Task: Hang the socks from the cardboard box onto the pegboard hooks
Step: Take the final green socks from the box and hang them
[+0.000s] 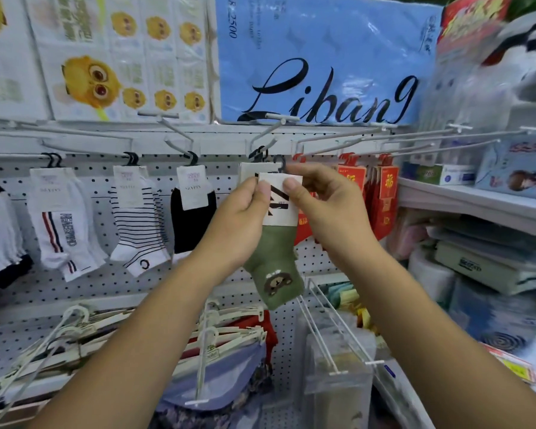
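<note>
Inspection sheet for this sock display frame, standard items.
surface: white pegboard with wire pegs.
job's things: green bear sock held up at the top row, its black hook near a peg, seating unclear; white sock, striped sock, black sock already hung; cardboard box not seen.
clutter: clothes hangers lower left; red packets at right.
grippers: left hand and right hand each pinch that sock's card.
cables: nothing seen.
surroundings: blue Libang pack above; stocked shelf at right.

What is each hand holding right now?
Left hand: pinches the card of the sock.
Right hand: pinches the same card.
</note>
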Available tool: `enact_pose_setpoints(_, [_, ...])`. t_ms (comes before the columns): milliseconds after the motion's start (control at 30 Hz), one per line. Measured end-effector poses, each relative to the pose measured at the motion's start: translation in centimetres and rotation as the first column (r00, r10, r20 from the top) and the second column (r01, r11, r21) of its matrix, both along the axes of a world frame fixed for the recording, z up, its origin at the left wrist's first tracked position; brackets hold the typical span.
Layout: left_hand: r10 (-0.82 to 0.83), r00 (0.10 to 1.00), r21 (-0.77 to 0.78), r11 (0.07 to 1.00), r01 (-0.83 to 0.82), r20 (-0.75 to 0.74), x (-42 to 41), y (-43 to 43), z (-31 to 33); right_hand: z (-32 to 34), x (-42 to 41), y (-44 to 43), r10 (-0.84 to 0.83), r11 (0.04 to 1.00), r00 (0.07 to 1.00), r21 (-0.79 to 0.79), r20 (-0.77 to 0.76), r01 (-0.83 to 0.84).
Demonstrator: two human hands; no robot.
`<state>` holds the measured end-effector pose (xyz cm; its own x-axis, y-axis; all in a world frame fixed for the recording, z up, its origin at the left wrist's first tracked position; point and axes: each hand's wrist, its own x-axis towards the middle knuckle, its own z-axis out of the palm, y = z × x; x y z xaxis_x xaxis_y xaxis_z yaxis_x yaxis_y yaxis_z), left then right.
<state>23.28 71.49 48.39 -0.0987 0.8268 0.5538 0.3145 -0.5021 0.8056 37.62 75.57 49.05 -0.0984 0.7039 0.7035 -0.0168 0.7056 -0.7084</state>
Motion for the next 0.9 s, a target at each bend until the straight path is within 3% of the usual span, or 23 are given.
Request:
enact_pose_setpoints(133, [0.206,0.960,0.062,0.973,-0.221,0.191,-0.9,0.8,-0.1,1.4,0.2,0.9,0.018,0.999,0.996,-0.046,-0.085,-0.022])
enact_pose_setpoints(233, [0.306,0.930,0.021,0.948,-0.317,0.204,-2.5,1.9,-0.1,2.4,-0.7,1.7,0.014,0.999,0.999,-0.043,-0.051,-0.016])
enact_pose_setpoints(433, [0.247,0.953,-0.161,0.962,-0.220,0.176,-4.4,4.7,-1.0,2.7,-2.1,3.3,-0.022,0.999,0.995,-0.025,0.095,0.025])
enact_pose_setpoints(667, [0.130,0.972,-0.177,0.980,-0.095,0.197,-5.5,4.7,-3.1,-0.9,-1.3,4.1,-0.165,0.983,0.971,-0.049,0.170,0.176])
enact_pose_setpoints(900, [0.157,0.979,-0.207,0.970,-0.129,0.127,-6.7,6.2,-6.0,-6.6,-2.6,4.6,0.040,0.950,0.947,-0.305,0.320,0.063])
